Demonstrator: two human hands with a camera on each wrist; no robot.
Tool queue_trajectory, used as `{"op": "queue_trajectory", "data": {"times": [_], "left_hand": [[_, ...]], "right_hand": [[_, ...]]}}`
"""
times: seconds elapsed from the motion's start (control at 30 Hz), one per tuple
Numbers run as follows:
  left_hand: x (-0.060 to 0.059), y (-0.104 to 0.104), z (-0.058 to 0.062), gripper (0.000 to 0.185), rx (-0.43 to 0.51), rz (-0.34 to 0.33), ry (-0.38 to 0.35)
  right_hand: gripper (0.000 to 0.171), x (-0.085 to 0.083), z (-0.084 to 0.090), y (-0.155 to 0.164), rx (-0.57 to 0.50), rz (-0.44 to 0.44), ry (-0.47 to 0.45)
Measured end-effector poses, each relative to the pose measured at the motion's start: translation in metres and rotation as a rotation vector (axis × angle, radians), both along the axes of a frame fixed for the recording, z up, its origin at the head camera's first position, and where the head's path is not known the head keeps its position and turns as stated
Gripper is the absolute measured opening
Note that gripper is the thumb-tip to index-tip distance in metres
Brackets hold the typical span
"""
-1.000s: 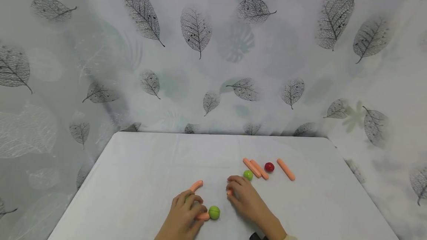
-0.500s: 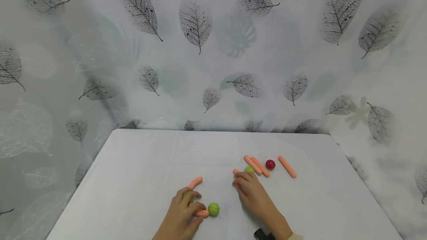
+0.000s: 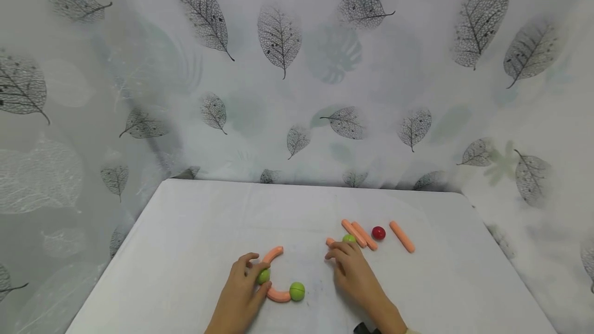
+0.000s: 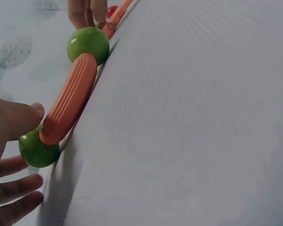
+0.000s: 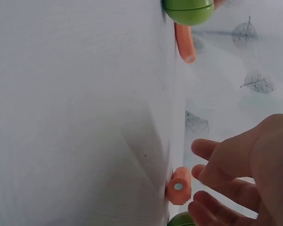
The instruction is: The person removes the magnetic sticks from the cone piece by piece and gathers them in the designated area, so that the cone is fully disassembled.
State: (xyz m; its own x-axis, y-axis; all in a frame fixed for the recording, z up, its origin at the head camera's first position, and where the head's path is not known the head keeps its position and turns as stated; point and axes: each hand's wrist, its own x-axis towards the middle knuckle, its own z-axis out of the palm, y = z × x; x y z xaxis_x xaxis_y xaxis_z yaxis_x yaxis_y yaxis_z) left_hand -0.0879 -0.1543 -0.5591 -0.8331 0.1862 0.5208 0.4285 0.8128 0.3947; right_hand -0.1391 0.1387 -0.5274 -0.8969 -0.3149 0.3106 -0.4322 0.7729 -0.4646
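Nearest the camera, the left hand (image 3: 241, 287) lies on the bench (image 3: 195, 241), fingers fairly straight, fingertips touching a green ball (image 3: 264, 276) that joins two curved orange pieces into a C-shaped chain; a second green ball (image 3: 297, 291) caps the chain's near end, just right of that hand. The left wrist view shows the thumb against the orange piece (image 4: 68, 106), nothing gripped. To the right of the chain, the right hand (image 3: 353, 272) rests with fingers loosely extended, touching a short orange stub (image 3: 329, 241) beside a third green ball (image 3: 349, 238); no clamp that I can see. My read: a linking step is in hand, and the next move calls for seating that stub squarely into a ball's socket. Beyond the right hand lie two orange sticks (image 3: 358, 234), a red ball (image 3: 378, 233) and another stick (image 3: 401, 236). No containers anywhere in view.
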Motion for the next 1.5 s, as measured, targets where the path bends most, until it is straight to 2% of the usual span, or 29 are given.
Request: {"op": "queue_trajectory", "data": {"times": [0.2,0.3,0.37,0.47,0.57,0.67,0.73,0.87,1.17,1.37,1.5], "left_hand": [[0.001,0.002,0.002,0.034,0.068,-0.004,-0.118],[0.003,0.002,0.002,0.034,0.093,-0.048,-0.16],[0.005,0.002,-0.001,0.037,0.113,-0.117,-0.152],[0.008,0.002,-0.007,0.045,0.156,-0.26,-0.126],[0.009,0.003,-0.011,0.049,0.209,-0.391,-0.122],[0.01,0.005,-0.011,0.051,0.254,-0.467,-0.154],[0.011,0.006,-0.012,0.049,0.267,-0.495,-0.166],[0.012,0.006,-0.01,0.044,0.27,-0.508,-0.169],[0.009,0.006,-0.004,0.046,0.235,-0.504,-0.138],[0.006,0.005,-0.004,0.049,0.214,-0.45,-0.167],[0.003,0.005,-0.004,0.05,0.217,-0.459,-0.183]], "right_hand": [[0.035,0.001,-0.001,-0.002,-0.094,0.112,0.054],[0.034,0.005,-0.003,-0.005,-0.15,0.185,0.017],[0.031,0.009,-0.004,-0.007,-0.198,0.237,-0.063],[0.028,0.016,-0.005,-0.01,-0.219,0.302,-0.168],[0.029,0.021,-0.005,-0.014,-0.195,0.371,-0.212],[0.028,0.024,-0.007,-0.018,-0.192,0.422,-0.235],[0.024,0.025,-0.009,-0.022,-0.197,0.449,-0.244],[0.019,0.028,-0.011,-0.028,-0.204,0.476,-0.257],[0.015,0.029,-0.01,-0.033,-0.224,0.466,-0.181],[0.016,0.027,-0.006,-0.032,-0.189,0.41,-0.165],[0.02,0.027,-0.004,-0.031,-0.163,0.365,-0.185]]}}
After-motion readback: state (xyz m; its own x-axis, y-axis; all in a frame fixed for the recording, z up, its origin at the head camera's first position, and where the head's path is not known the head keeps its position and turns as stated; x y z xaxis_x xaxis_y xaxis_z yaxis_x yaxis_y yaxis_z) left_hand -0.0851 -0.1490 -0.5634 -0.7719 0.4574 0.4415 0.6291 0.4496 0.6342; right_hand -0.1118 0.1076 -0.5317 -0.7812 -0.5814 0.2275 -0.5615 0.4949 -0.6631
